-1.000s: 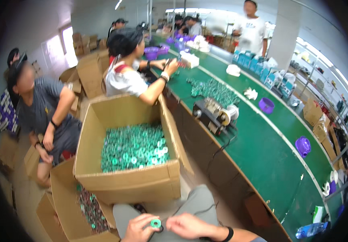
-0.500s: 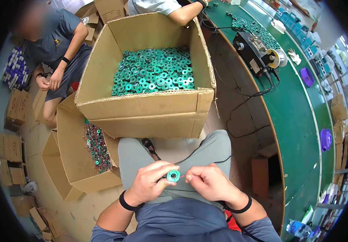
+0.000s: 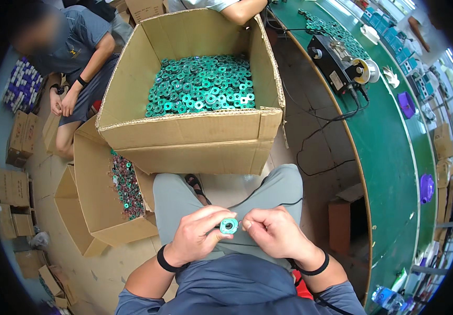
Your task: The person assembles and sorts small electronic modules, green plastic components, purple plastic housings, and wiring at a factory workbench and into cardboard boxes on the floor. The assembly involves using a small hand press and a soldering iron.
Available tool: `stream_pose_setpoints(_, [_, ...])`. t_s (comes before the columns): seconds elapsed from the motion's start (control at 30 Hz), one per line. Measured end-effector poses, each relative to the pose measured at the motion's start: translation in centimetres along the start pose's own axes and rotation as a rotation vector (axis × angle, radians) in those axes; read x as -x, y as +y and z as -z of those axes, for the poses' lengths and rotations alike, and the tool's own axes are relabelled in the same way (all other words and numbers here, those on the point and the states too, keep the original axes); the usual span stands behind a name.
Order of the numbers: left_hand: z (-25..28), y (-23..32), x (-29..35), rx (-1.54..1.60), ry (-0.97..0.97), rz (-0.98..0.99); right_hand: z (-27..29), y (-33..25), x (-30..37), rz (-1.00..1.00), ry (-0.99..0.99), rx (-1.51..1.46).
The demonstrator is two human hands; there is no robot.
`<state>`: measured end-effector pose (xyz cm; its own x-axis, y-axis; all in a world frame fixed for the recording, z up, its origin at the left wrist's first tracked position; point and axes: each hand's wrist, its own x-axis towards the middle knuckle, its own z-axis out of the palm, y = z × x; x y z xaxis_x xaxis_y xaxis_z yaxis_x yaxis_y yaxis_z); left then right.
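Over my lap, my left hand [image 3: 197, 234] pinches a small green ring-shaped circuit board [image 3: 229, 226] between thumb and fingers, its dark round centre facing up. Just to the right, my right hand [image 3: 273, 232] is closed in a pinch beside the board's edge. A thin reddish wire ran from the board to these fingertips a moment ago; now it barely shows. Beyond my knees stands a large cardboard box [image 3: 189, 149] with a heap of similar green boards [image 3: 200, 86] in it.
A lower carton [image 3: 92, 194] at the left holds green boards with reddish wires [image 3: 126, 184]. Along the right runs a green workbench [image 3: 389, 210] bearing a black soldering unit [image 3: 334, 65], with cables hanging off its edge. One co-worker [image 3: 79, 58] sits at far left; another's arm [image 3: 244, 10] rests at the big box.
The board in my left hand has tipped slightly and shifted a little up and right. My right hand stays close by, its wire less visible. The whole view has moved slightly.
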<state>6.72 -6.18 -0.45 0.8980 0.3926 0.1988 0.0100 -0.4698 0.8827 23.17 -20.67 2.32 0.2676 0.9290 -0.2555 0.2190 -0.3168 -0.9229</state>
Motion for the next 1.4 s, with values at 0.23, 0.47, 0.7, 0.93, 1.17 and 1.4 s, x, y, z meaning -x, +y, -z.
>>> stream_pose_setpoints(0.23, [0.1,-0.4,0.0,-0.017,-0.028,-0.017,0.0,-1.0,0.6,0.097,-0.023,0.027])
stream_pose_setpoints(0.47, [-0.2,-0.5,0.1,0.013,-0.008,0.057,0.0,-1.1,0.0,-0.034,0.005,0.023])
stream_pose_setpoints(0.7, [0.1,-0.3,-0.1,0.024,0.008,0.050,0.2,-1.0,0.1,0.171,-0.051,0.011])
stream_pose_setpoints(0.93, [0.2,-0.5,-0.2,0.020,-0.013,-0.003,0.2,-1.0,0.1,0.227,-0.060,0.015])
stream_pose_setpoints(1.17, [0.2,-0.5,-0.5,0.012,-0.023,-0.005,0.2,-0.7,-0.1,0.104,-0.057,0.009])
stream_pose_setpoints(1.4, [0.8,-0.5,-0.2,0.016,0.005,0.012,0.4,-0.8,0.2,0.205,-0.090,-0.024])
